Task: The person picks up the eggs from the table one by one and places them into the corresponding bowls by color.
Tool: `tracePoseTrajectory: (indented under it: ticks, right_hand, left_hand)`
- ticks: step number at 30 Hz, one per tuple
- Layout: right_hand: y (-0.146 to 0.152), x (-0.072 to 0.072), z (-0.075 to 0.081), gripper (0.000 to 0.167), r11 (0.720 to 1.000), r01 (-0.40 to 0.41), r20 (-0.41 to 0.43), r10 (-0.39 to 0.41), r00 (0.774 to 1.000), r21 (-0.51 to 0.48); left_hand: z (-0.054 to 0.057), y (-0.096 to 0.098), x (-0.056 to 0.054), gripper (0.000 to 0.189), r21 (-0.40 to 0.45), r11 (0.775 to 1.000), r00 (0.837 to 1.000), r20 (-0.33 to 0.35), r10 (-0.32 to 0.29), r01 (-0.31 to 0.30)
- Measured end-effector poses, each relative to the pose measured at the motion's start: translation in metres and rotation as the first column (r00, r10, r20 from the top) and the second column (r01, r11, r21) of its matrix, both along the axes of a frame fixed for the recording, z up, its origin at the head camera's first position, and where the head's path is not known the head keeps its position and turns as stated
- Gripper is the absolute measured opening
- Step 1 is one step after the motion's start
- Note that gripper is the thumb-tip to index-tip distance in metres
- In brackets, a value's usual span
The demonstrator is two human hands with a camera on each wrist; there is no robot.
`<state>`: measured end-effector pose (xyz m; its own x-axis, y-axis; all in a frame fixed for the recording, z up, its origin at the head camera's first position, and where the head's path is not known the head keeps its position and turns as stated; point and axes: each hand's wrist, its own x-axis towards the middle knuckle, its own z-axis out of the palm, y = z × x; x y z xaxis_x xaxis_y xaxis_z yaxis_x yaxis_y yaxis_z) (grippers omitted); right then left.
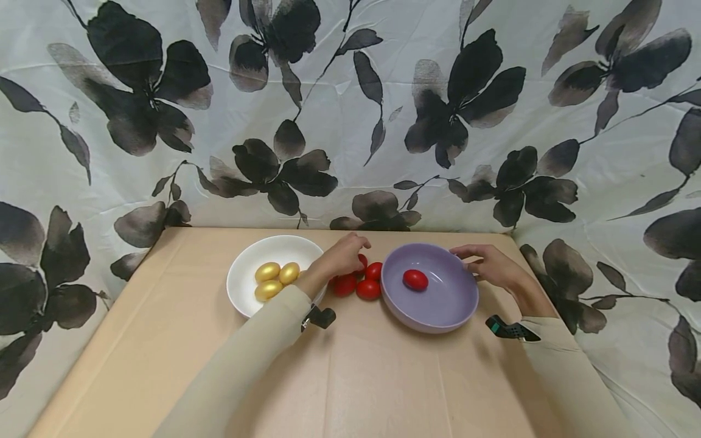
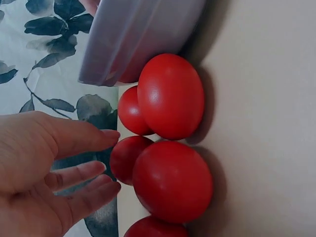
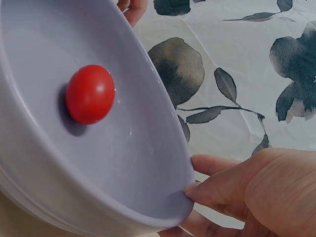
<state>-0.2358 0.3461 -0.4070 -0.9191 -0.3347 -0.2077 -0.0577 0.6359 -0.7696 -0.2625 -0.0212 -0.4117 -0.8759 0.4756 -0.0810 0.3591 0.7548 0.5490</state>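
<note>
A purple bowl (image 1: 430, 319) holds one red egg (image 1: 415, 280). At its right rim my right hand (image 1: 491, 266) pinches the edge; in the right wrist view the thumb (image 3: 217, 190) lies over the rim and fingers are outside. Several red eggs (image 2: 173, 181) are bunched on the table left of the bowl. My left hand (image 1: 342, 255) hovers over them, and the left wrist view shows its fingers (image 2: 81, 136) spread, near a red egg at the back, with nothing in them. The left forearm partly hides the eggs in the head view.
To the left, a white plate (image 1: 241, 267) bears several golden eggs (image 1: 268, 272); the left wrist and forearm pass over its right side. Everything stands on a light wooden-toned table (image 1: 383, 377). Behind it hangs a white cloth (image 1: 350, 121) with dark flowers.
</note>
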Motion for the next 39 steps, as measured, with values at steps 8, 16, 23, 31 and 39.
tracePoseTrajectory:
  ticks: [8,16,23,31,39]
  right_hand:
    - [0.000,0.000,0.000,0.049,1.000,0.002,-0.008,-0.002,1.000,-0.001]
    - [0.000,-0.003,-0.001,0.048,1.000,-0.014,-0.014,0.014,1.000,-0.011]
    - [0.001,-0.006,0.000,0.048,1.000,-0.014,0.003,0.014,1.000,-0.016]
    - [0.001,-0.006,0.000,0.047,0.999,-0.017,-0.002,0.017,1.000,-0.029]
    - [0.003,-0.008,-0.002,0.049,1.000,-0.011,0.003,0.011,1.000,-0.023]
  left_hand:
    - [-0.004,0.007,-0.002,0.046,-0.053,0.998,1.000,0.010,0.028,-0.027]
    - [-0.004,0.009,-0.005,0.043,-0.102,0.994,0.999,-0.004,0.045,-0.045]
    - [-0.004,0.013,-0.006,0.034,-0.142,0.985,0.995,0.009,0.101,-0.099]
    - [-0.004,0.016,-0.006,0.018,-0.152,0.976,0.985,0.046,0.168,-0.159]
    - [-0.005,0.019,-0.006,0.020,-0.173,0.969,0.979,0.063,0.192,-0.178]
